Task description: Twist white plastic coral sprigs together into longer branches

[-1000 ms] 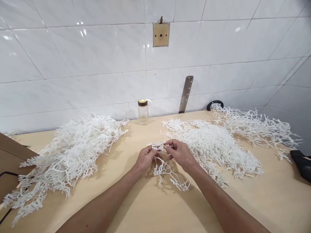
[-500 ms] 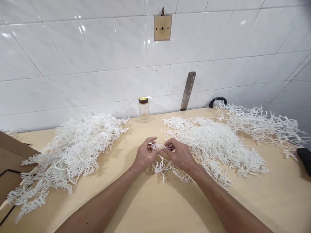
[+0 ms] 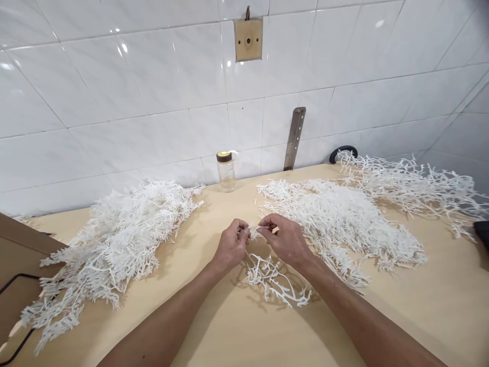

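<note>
White branching plastic sprigs (image 3: 278,283) dangle below my two hands, over the table. My left hand (image 3: 231,242) is closed, its thumb and fingers pinching a white sprig. Close beside it, my right hand (image 3: 284,238) pinches thin white pieces between thumb and forefinger; a small gap lies between the fingertips. To the right of my right hand spreads a large pile of white sprigs (image 3: 344,219). Another big heap of white sprigs (image 3: 126,239) lies to the left of my left hand. The exact ends inside my fingers are hidden.
A clear bottle (image 3: 226,176) with a dark and yellow lid stands at the back. A metal strip (image 3: 295,138) leans on the tiled wall. Longer branches (image 3: 412,186) lie at the back right. A cardboard box (image 3: 23,260) is at the left, and a black object (image 3: 482,233) at the right edge.
My left fingers have curled in more tightly. The hanging sprigs have shifted lower and to the right, showing more below my hands. The view has turned slightly.
</note>
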{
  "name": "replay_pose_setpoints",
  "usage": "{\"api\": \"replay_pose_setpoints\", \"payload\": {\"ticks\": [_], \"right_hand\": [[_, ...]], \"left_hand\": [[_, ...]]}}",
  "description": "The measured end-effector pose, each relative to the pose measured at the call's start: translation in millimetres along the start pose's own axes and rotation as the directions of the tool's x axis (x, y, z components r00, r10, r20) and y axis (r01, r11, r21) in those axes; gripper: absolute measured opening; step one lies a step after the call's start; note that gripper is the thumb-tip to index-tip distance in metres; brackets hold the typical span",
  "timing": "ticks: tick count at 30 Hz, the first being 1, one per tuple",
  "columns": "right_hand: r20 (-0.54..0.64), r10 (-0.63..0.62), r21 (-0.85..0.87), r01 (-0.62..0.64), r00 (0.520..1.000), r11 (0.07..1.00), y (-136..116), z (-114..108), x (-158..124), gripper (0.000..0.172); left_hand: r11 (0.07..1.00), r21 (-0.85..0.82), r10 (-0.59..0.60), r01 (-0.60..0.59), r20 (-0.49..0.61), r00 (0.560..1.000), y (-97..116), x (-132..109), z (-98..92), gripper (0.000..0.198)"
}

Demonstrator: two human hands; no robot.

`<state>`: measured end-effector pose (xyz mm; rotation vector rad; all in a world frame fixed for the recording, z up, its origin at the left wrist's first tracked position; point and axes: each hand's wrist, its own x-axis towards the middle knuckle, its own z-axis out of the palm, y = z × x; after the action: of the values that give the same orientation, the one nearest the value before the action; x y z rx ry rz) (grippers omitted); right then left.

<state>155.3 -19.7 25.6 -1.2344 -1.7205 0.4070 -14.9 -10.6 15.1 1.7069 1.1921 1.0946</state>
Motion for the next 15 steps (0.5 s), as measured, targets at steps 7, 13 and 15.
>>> {"api": "replay_pose_setpoints", "payload": {"ticks": [7, 13, 15], "right_hand": [[0.035, 0.011, 0.016, -0.011, 0.999, 1.000, 0.4, -1.4, -0.2, 0.008], [0.056, 0.111, 0.081, -0.115, 0.992, 0.990, 1.8, -3.0, 0.4, 0.015], [0.042, 0.132, 0.101, -0.136, 0.990, 0.986, 4.6, -2.1, 0.4, 0.015]], "left_hand": [[0.995, 0.092, 0.021, -0.024, 0.030, 0.999, 3.0, -0.4, -2.1, 0.022], [0.999, 0.023, -0.022, 0.022, 0.002, 1.000, -1.6, 2.8, -1.3, 0.023], [0.999, 0.022, -0.024, 0.024, 0.005, 1.000, -2.1, 2.8, -1.1, 0.022]]}}
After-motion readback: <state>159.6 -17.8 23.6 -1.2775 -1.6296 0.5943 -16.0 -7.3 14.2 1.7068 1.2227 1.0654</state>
